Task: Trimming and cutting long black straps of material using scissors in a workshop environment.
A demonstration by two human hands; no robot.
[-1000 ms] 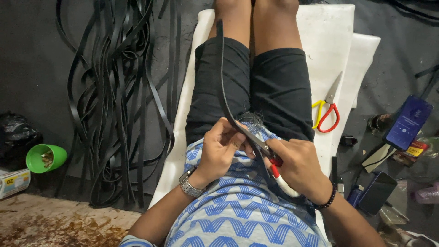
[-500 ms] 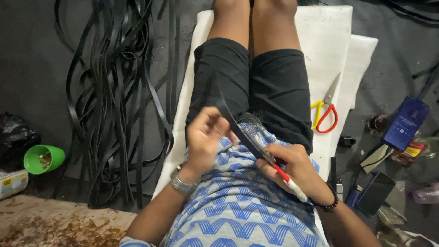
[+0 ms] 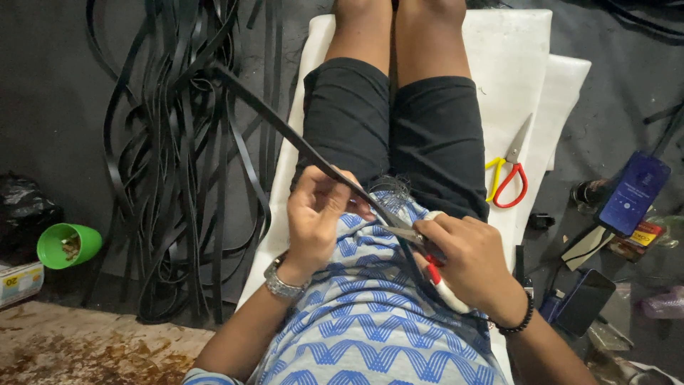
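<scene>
The long flat black rubber strip point(image 3: 285, 135) now slants away to the left of the grip, toward the heap of loose black strips on the dark floor point(image 3: 178, 164); a second ago it ran straight up along the person's left thigh, so it has swung over and been drawn further through the hands; that reads, to my eye, as the cut travelling along its length. The left hand point(image 3: 317, 214) has come up higher and its grip is pinched closed on the strip just ahead of the blades; the right hand point(image 3: 467, 260) is wrapped tight round the red-and-white-handled cutter point(image 3: 436, 274), its metal tip meeting the strip just beside the left fingers, over the blue zigzag shirt. Well to the right of the grip, 1 pair of yellow-and-red-handled scissors point(image 3: 507, 171) lies untouched on the white foam mat point(image 3: 513, 64); a green plastic cup point(image 3: 68, 244) sits far off left.
</scene>
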